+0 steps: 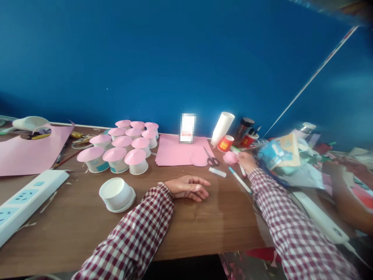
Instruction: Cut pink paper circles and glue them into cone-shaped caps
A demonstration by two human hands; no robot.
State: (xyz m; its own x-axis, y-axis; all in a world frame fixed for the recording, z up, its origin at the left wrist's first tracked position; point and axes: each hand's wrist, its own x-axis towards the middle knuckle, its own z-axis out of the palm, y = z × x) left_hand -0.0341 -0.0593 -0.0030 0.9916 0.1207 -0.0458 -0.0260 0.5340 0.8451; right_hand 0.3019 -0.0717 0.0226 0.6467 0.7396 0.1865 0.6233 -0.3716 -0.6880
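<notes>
My left hand (189, 188) rests on the brown table with its fingers loosely stretched and nothing in it. To the right, my right hand (247, 161) has its fingertips closed on the edge of a small rounded pink paper piece (230, 157). Scissors (211, 157) with dark handles lie left of that piece, partly over a pink paper sheet (173, 151). A white glue stick or capped tube (217, 172) and a blue-tipped pen (239, 179) lie nearby. Left of my left hand, a white cup (113, 193) stands upside down on its rim.
Several white paper cups topped with pink paper cones (136, 156) stand at back left. A power strip (27, 198) lies at far left, beside more pink paper (23, 151). Red cups (225, 143), a leaning white cup stack (223, 128) and plastic bags (282, 153) sit at right.
</notes>
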